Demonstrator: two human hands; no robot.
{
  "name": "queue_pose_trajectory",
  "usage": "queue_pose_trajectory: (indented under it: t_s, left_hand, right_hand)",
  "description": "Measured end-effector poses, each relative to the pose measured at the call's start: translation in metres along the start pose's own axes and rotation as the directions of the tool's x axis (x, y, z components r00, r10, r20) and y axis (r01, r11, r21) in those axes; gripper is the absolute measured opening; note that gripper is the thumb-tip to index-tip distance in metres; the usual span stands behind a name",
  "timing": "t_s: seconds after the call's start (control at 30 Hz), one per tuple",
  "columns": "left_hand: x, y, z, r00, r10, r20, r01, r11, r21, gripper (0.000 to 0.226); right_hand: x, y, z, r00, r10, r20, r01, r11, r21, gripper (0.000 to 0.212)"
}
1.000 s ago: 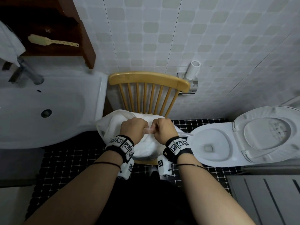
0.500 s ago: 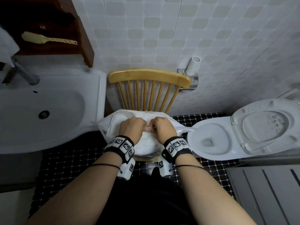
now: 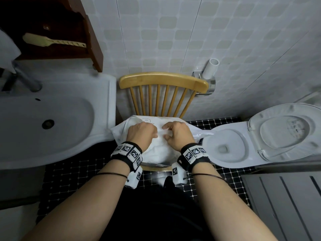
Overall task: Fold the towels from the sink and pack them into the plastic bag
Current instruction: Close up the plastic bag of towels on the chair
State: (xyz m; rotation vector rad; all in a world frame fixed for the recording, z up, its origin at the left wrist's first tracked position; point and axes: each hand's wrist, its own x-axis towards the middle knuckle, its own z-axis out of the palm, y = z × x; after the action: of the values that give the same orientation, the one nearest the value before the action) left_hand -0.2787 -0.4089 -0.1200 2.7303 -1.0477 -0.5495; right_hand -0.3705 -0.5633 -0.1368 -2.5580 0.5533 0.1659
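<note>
A clear plastic bag point(image 3: 121, 131) stuffed with white towels point(image 3: 156, 152) lies on the seat of a wooden chair point(image 3: 163, 80). My left hand point(image 3: 141, 134) grips the bag's top plastic with curled fingers. My right hand point(image 3: 177, 134) pinches the same strip of plastic just to the right. The two hands are a small gap apart, with plastic stretched between them. The white sink point(image 3: 57, 122) at the left holds no towels that I can see.
A toilet point(image 3: 231, 146) with its lid up stands right of the chair. A dark wooden shelf point(image 3: 93, 40) with a pale brush point(image 3: 53, 41) hangs above the sink, beside the tap point(image 3: 26, 79). A paper-roll holder point(image 3: 210, 70) is on the tiled wall. Black mosaic floor lies below.
My hands, pressed together a second ago, have moved slightly apart, drawing the bag's plastic out between them. The view has shifted a little.
</note>
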Motion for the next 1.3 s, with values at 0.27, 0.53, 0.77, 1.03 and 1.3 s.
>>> queue_pose_trajectory:
  t_s: [0.27, 0.53, 0.77, 1.03, 1.3]
  left_hand:
    - [0.004, 0.006, 0.003, 0.999, 0.036, -0.008, -0.035, 0.997, 0.075, 0.018]
    - [0.012, -0.011, -0.007, 0.996, 0.057, 0.074, -0.040, 0.977, -0.208, 0.036]
    - [0.016, -0.011, -0.033, 0.999, 0.037, 0.021, -0.025, 0.907, -0.421, 0.040]
    - [0.017, -0.004, -0.026, 0.994, -0.057, -0.092, 0.027, 0.954, -0.300, 0.030]
    - [0.002, 0.024, -0.029, 0.943, -0.151, -0.297, 0.089, 0.973, -0.211, 0.024]
  right_hand:
    - [0.002, -0.010, 0.012, 1.000, 0.014, -0.015, -0.014, 0.999, -0.041, 0.026]
    - [0.011, 0.001, 0.012, 0.997, 0.056, 0.048, -0.060, 0.993, 0.104, 0.018]
    - [0.002, 0.007, 0.016, 0.995, 0.091, 0.048, -0.093, 0.995, 0.027, 0.037]
    - [-0.015, 0.016, 0.011, 1.000, 0.011, -0.006, -0.011, 1.000, 0.025, 0.036]
    - [-0.030, 0.035, 0.008, 0.992, -0.016, -0.125, 0.015, 1.000, -0.010, 0.025]
